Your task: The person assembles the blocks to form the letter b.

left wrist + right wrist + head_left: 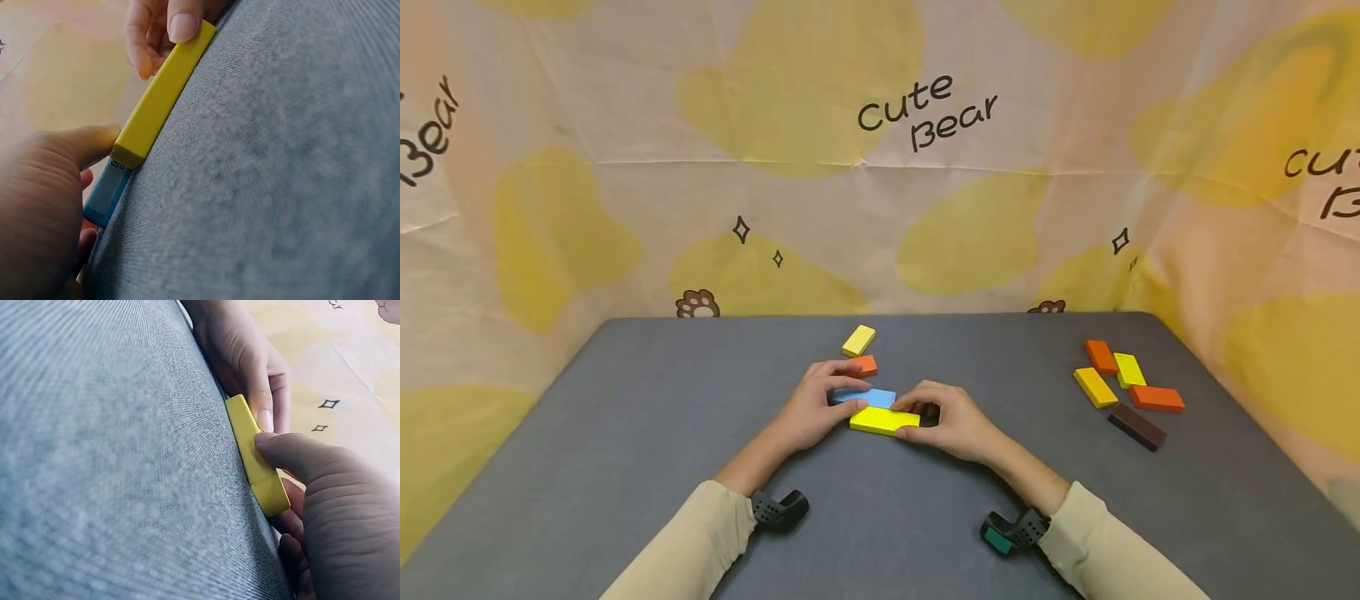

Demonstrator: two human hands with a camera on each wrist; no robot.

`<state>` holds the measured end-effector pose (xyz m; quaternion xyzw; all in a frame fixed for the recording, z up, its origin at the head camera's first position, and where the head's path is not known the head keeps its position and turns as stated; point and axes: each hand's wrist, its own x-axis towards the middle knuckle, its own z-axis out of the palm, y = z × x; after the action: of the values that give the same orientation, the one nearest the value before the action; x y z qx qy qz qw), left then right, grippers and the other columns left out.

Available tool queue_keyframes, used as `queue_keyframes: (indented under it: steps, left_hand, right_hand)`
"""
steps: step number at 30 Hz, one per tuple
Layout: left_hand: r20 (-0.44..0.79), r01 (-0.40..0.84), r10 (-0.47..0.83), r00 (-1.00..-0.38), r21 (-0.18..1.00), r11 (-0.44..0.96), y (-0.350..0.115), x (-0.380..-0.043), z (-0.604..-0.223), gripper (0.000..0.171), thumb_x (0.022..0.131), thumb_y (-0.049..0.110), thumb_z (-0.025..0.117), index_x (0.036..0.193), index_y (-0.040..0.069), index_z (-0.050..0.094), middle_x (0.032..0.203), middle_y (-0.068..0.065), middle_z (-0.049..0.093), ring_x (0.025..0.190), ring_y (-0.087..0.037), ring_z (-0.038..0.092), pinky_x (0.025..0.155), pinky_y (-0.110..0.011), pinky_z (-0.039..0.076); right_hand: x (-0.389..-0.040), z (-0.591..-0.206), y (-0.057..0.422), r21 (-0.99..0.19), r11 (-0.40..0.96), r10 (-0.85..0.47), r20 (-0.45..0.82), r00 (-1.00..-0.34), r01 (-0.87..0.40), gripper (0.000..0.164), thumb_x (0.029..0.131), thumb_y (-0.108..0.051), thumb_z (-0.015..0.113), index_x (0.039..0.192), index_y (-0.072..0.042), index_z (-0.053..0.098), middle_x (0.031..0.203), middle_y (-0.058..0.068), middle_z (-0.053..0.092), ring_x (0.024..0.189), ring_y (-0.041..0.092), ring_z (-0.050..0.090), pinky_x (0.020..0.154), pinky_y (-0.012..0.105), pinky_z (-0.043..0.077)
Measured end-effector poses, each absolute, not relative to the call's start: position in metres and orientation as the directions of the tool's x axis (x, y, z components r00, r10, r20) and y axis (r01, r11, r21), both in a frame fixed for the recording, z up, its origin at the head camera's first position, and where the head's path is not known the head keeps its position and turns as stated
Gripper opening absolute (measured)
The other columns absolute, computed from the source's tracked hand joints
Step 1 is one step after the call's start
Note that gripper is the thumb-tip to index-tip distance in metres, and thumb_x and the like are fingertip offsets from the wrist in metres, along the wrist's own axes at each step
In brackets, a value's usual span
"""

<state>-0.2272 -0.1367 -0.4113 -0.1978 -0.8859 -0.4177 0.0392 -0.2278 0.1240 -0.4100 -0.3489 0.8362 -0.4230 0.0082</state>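
Observation:
A bright yellow block (874,421) lies lengthwise on the grey table, in front of a light blue block (867,397). My right hand (953,423) pinches the yellow block's right end, thumb in front and fingers behind; the right wrist view shows this yellow block (253,450) from its end. My left hand (814,408) is around the blue block's left part. Its thumb touches the yellow block's left corner, and its fingers reach behind the blue block (107,194). Just past the left fingertips lies an orange block (867,365), partly covered by them.
Farther back lies a pale yellow block (858,340). On the right of the table (895,517) is a loose group: two orange blocks, one of them an orange block (1156,398), two yellow blocks and a dark brown block (1137,427). A patterned cloth (820,208) hangs behind the table.

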Motion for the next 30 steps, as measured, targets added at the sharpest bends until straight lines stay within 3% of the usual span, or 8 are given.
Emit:
queue_keyframes:
  steps: [19,30]
  left_hand:
    - [0.206,0.355,0.301,-0.931,0.707,0.612,-0.1395,-0.2278,-0.4062,0.027,0.102,0.013,0.059,0.125,0.015,0.073,0.148,-0.004,0.054,0.143,-0.031,0.037,0.115,-0.057,0.036]
    - [0.190,0.354,0.305,-0.933,0.636,0.686,-0.1353,-0.2283,-0.4058,0.026,0.104,0.014,0.055,0.119,0.022,0.075,0.154,-0.008,0.047,0.145,-0.036,0.031,0.115,-0.062,0.031]
  right_hand:
    - [-0.2269,-0.4072,0.1202,-0.695,0.440,-0.595,0.248,-0.764,-0.569,0.027,0.086,-0.024,0.081,0.113,-0.024,0.077,0.101,-0.005,0.069,0.086,0.009,0.058,0.074,0.023,0.050]
    - [-0.2235,-0.4061,0.1234,-0.692,0.469,-0.589,0.218,-0.778,-0.549,0.027,0.085,-0.024,0.082,0.111,-0.023,0.077,0.097,-0.005,0.068,0.083,0.009,0.057,0.072,0.023,0.049]
